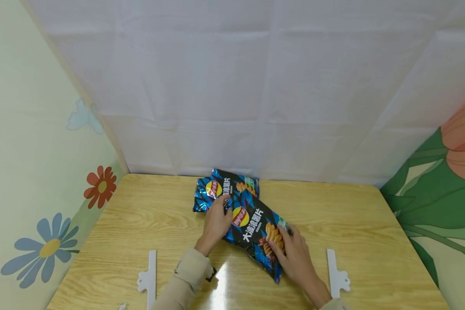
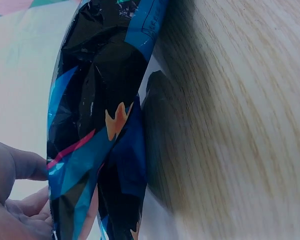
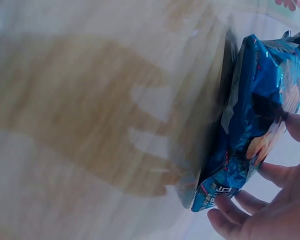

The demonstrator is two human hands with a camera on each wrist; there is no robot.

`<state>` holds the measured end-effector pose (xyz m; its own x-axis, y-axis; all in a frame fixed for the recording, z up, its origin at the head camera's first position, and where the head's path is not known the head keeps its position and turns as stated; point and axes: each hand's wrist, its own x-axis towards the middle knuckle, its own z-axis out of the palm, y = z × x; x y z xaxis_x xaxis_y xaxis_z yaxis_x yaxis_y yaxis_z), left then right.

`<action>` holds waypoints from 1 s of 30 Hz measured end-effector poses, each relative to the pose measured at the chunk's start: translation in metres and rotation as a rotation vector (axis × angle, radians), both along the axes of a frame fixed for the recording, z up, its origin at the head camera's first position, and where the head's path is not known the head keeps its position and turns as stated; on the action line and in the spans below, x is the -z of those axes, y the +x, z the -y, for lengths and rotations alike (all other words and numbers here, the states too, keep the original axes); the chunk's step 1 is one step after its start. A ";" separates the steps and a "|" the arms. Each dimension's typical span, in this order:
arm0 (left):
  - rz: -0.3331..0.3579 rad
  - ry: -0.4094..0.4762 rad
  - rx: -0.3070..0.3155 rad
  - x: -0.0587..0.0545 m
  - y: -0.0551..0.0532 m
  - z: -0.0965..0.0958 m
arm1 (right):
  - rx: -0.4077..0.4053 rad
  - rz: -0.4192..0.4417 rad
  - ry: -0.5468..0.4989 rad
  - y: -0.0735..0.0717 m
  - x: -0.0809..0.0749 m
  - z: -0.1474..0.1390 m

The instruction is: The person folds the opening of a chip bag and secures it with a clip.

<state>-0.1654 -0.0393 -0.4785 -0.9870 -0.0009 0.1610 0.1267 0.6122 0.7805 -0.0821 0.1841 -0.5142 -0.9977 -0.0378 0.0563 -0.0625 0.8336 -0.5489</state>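
Observation:
A black and blue bag of potato chips (image 1: 252,228) with a round yellow and red logo lies slanted over the table. My left hand (image 1: 218,221) grips its upper left end; in the left wrist view, thumb and fingers of that hand (image 2: 20,190) bend in at the bag's edge. At the lower right end, my right hand (image 1: 294,254) holds the bag, its thumb lying over the printed front. The right wrist view shows the fingers (image 3: 277,172) spread along the bag's side. Behind it lies a second, matching chip bag (image 1: 238,183), partly covered by the first.
White, flat, long pieces with a scalloped side lie at the left (image 1: 151,277) and right (image 1: 335,273) of the wooden table (image 1: 352,215). A white sheet (image 1: 224,86) hangs along the back edge. Painted walls (image 1: 31,150) stand on both sides.

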 end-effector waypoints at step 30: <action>-0.024 0.071 0.207 -0.001 -0.003 0.015 | 0.073 0.116 0.044 0.020 -0.004 0.004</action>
<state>-0.1679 -0.0543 -0.4772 -0.9632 0.1890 0.1910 0.2628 0.5152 0.8158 -0.0616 0.1805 -0.5101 -0.9976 0.0352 -0.0595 0.0608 0.8568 -0.5120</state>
